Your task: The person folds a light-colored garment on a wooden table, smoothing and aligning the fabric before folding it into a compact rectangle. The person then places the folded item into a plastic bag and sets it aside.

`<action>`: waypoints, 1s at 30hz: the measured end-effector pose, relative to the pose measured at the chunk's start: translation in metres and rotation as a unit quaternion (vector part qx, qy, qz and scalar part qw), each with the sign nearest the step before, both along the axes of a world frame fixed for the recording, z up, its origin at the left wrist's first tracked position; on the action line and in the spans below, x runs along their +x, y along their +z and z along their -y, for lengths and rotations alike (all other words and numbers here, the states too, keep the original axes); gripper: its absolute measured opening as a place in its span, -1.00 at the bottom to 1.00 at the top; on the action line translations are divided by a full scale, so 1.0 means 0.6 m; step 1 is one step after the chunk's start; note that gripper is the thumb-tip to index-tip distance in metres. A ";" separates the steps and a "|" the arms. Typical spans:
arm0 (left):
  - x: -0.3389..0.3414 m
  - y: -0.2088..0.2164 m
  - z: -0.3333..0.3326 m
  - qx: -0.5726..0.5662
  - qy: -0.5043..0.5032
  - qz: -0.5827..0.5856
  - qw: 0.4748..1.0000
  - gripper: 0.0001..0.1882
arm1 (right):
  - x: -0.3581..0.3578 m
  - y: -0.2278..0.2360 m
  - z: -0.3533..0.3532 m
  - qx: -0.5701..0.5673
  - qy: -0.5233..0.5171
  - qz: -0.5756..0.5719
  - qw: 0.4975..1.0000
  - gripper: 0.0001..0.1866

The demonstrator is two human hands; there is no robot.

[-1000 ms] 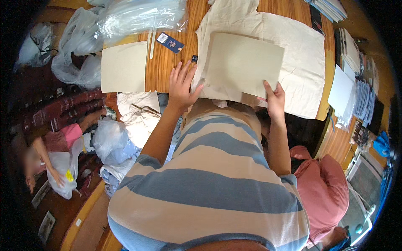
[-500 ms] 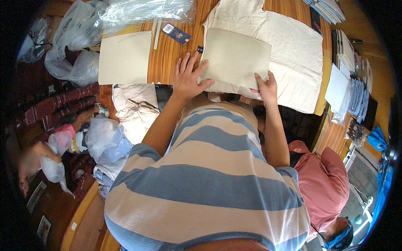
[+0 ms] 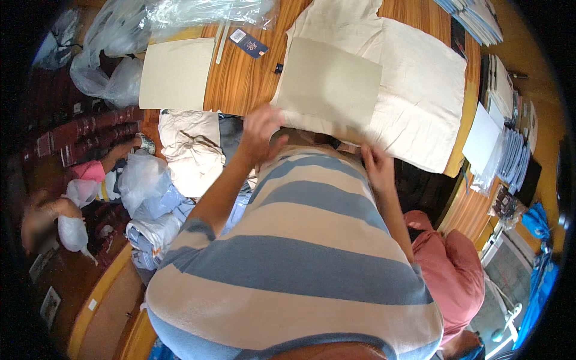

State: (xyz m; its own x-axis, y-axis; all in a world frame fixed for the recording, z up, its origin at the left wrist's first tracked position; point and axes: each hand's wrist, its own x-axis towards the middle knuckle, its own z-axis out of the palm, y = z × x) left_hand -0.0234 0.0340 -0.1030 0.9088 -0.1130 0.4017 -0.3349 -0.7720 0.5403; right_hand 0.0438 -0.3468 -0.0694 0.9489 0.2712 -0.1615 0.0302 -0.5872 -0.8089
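A cream cloth garment (image 3: 423, 90) lies spread on the wooden table. On its left part rests a flat grey-beige cardboard sheet (image 3: 330, 81). My left hand (image 3: 262, 131), blurred by motion, hovers by the garment's near left corner, thumb and fingers apart, with nothing seen in it. My right hand (image 3: 378, 169) is at the garment's near edge, thumb and fingers pinched together on the cloth below the cardboard's right corner. The fold of cloth between the hands is blurred.
On the table (image 3: 240, 78) lie another cardboard sheet (image 3: 174, 75), a dark tag (image 3: 248, 44), a small black piece (image 3: 278, 68) and clear plastic bags (image 3: 210, 15). Folded clothes (image 3: 513, 156) are stacked at right. A person in pink (image 3: 447, 270) is behind right; another person (image 3: 87, 174) is at left.
Both hands have come off the cardboard and drawn back toward me, to the garment's near edge. The cardboard stays lying on the cloth. My view has shifted slightly.
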 end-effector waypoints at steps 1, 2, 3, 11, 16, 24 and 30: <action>-0.039 0.001 0.014 -0.056 -0.018 -0.038 0.998 -0.35 | -0.034 0.008 0.023 0.048 -0.076 -0.222 0.971 -0.67; -0.065 0.005 0.025 -0.111 -0.048 -0.075 0.990 -0.37 | -0.081 -0.063 0.096 0.059 -0.104 -0.257 0.959 -0.71; -0.094 -0.031 0.031 -0.183 0.033 -0.195 0.963 -0.32 | -0.100 -0.073 0.146 0.103 -0.214 -0.355 0.904 -0.74; -0.049 -0.355 0.048 -0.108 0.160 -0.429 0.882 -0.01 | -0.008 -0.128 0.472 0.221 -0.326 -0.129 0.910 -0.19; -0.017 -0.441 0.078 -0.179 0.127 -0.409 0.886 -0.07 | 0.031 -0.109 0.469 0.129 -0.273 -0.276 0.913 -0.43; -0.095 -0.082 0.014 -0.313 0.149 -0.403 0.847 -0.68 | -0.062 -0.059 0.382 0.298 -0.450 -0.155 0.828 -0.42; 0.081 0.187 0.002 -0.353 0.148 -0.302 0.873 -0.76 | 0.094 -0.011 0.394 0.399 -0.488 -0.042 0.775 -0.57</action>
